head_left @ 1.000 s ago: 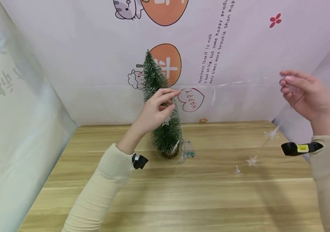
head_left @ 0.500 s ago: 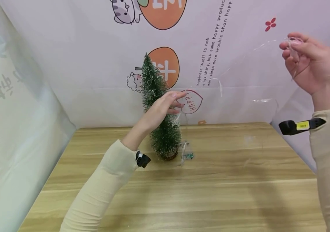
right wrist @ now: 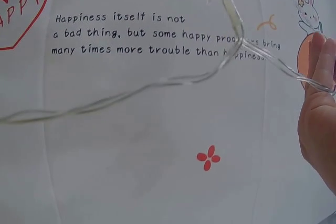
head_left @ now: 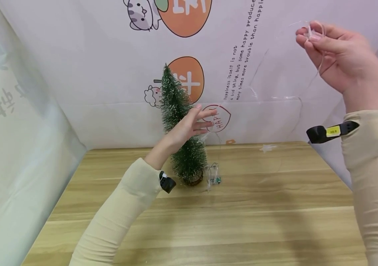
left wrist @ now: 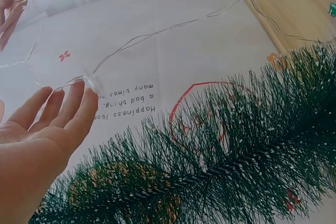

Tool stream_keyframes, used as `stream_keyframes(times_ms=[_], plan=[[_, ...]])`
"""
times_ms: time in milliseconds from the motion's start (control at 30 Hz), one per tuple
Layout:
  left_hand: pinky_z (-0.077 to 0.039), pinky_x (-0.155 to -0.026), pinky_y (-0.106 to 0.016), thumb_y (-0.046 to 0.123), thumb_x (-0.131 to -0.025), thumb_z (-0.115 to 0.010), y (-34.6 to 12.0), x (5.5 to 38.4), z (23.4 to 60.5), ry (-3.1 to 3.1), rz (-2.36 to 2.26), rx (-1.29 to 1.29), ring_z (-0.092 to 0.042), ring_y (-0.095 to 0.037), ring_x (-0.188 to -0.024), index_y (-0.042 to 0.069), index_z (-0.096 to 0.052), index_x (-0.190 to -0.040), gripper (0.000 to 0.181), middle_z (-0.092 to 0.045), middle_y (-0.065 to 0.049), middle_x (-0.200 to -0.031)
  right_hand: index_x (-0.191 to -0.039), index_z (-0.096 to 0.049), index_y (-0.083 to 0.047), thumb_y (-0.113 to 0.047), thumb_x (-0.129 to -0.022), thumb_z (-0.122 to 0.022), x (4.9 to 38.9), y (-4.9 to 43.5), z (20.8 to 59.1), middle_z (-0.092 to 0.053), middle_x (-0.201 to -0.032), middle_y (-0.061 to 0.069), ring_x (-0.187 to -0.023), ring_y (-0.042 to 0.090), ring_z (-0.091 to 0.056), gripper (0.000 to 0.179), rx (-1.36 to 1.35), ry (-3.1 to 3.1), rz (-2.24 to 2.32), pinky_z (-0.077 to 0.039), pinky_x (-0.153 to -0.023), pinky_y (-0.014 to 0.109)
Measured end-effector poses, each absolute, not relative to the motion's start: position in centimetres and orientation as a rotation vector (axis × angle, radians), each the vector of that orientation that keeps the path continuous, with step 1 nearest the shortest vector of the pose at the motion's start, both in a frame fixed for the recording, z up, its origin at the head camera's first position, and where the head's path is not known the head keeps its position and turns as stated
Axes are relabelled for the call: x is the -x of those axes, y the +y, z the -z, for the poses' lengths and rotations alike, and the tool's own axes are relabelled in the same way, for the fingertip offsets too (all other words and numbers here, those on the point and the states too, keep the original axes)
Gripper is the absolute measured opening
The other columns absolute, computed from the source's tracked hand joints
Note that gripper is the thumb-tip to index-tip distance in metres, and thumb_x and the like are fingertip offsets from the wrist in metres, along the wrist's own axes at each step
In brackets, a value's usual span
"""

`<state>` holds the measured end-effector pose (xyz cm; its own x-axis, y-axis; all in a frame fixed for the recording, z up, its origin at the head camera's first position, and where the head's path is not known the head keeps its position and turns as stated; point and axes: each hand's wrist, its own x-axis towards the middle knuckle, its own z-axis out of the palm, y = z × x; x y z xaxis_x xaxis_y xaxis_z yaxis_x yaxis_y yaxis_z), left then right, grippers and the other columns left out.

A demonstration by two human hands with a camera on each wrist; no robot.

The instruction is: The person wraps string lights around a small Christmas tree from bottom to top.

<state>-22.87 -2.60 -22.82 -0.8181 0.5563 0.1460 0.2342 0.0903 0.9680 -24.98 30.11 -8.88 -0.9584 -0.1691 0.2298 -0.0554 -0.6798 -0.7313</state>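
My right hand (head_left: 345,59), raised at the upper right of the head view, pinches a clear star string light (right wrist: 157,84) between thumb and fingers. The strand's wire hangs from it in loops, with a star bulb (head_left: 267,148) dangling low. My left hand (head_left: 187,129) is beside a small green bristle Christmas tree (head_left: 190,159), its fingers fairly straight and spread. In the left wrist view the wire runs by those fingertips and appears to touch them. The tree stands upright on the table, its middle partly hidden by my left hand.
A clear battery box (head_left: 213,180) with a green part lies on the wooden table (head_left: 189,229), right of the tree base. A printed white cloth (head_left: 119,81) hangs close behind the table.
My right hand has risen, then shifted left, lifting the strand and its stars from the table. My left hand has moved slightly right, and its fingers have spread from a loose curl.
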Motion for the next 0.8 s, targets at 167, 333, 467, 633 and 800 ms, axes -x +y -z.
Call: stream_keyframes(times_ms=[167,333,467,633,800], plan=[[-0.034,-0.117,-0.038,0.047,-0.103,-0.009,-2.7,22.8,22.8,2.119,-1.766,-0.797,-0.042,-0.022,-0.138,0.014,-0.037,-0.147,0.062,-0.037,-0.002,-0.154,-0.11,-0.064,0.007,0.016,-0.09,-0.048,25.1,29.0,8.6,-0.064,-0.104,0.014,-0.091,0.031,-0.071,0.028,0.36,1.267,2.806,-0.06,-0.069,0.028],[-0.034,-0.117,-0.039,0.046,-0.103,-0.008,-2.8,22.8,21.8,2.088,-1.803,-0.801,-0.042,-0.023,-0.139,0.013,-0.038,-0.147,0.063,-0.042,-0.005,-0.151,-0.107,-0.066,0.008,0.016,-0.088,-0.051,25.2,27.9,8.5,-0.066,-0.1,0.016,-0.084,0.032,-0.071,0.025,0.362,1.307,2.797,-0.06,-0.067,0.028],[-0.035,-0.116,-0.038,0.046,-0.103,-0.007,-2.7,22.9,19.8,2.002,-1.889,-0.802,-0.044,-0.024,-0.137,0.011,-0.038,-0.146,0.065,-0.044,-0.007,-0.149,-0.104,-0.067,0.008,0.018,-0.084,-0.056,25.4,26.9,8.5,-0.065,-0.099,0.014,-0.08,0.031,-0.072,0.025,0.314,1.369,2.786,-0.06,-0.067,0.027],[-0.039,-0.113,-0.037,0.048,-0.102,-0.007,-2.2,22.5,16.6,1.902,-1.98,-0.795,-0.049,-0.025,-0.133,0.01,-0.039,-0.146,0.066,-0.045,-0.008,-0.149,-0.1,-0.068,0.007,0.019,-0.081,-0.061,25.8,26.0,8.8,-0.066,-0.094,0.014,-0.077,0.03,-0.072,0.024,0.274,1.405,2.767,-0.06,-0.069,0.027],[-0.041,-0.111,-0.036,0.049,-0.102,-0.007,-1.5,22.5,14.1,1.926,-1.967,-0.845,-0.052,-0.025,-0.13,0.014,-0.034,-0.149,0.064,-0.041,-0.003,-0.151,-0.099,-0.068,0.007,0.016,-0.082,-0.061,25.6,25.0,9.1,-0.068,-0.09,0.015,-0.077,0.03,-0.072,0.021,0.31,1.436,2.735,-0.06,-0.07,0.027]])
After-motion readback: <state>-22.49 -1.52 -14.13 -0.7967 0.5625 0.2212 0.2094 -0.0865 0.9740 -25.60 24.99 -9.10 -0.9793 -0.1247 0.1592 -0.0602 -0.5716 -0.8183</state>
